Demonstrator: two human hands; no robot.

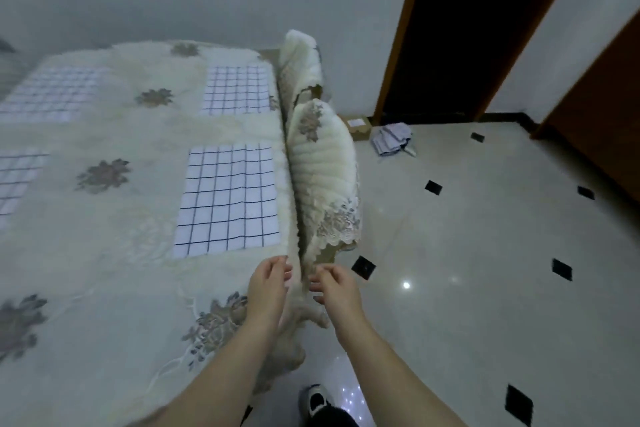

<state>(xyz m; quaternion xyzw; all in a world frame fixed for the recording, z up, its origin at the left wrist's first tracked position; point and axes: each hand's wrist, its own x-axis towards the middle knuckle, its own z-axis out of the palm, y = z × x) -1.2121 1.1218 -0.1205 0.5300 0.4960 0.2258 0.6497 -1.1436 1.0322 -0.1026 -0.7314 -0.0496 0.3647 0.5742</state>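
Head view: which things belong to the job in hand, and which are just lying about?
In the job: cream cover, left hand and right hand at its edge beside the armrest drape; grip unclear.
Lying about: checked cloths on the cover, cardboard box and grey bundle on the floor.

The cream plush cover (138, 253) in front of me is quilted and stitched with grey-brown flower motifs. It lies spread flat. Its right edge rises in a soft ridge against the padded armrest (325, 177), then hangs close to me in a bunched fold toward the floor (467, 305).
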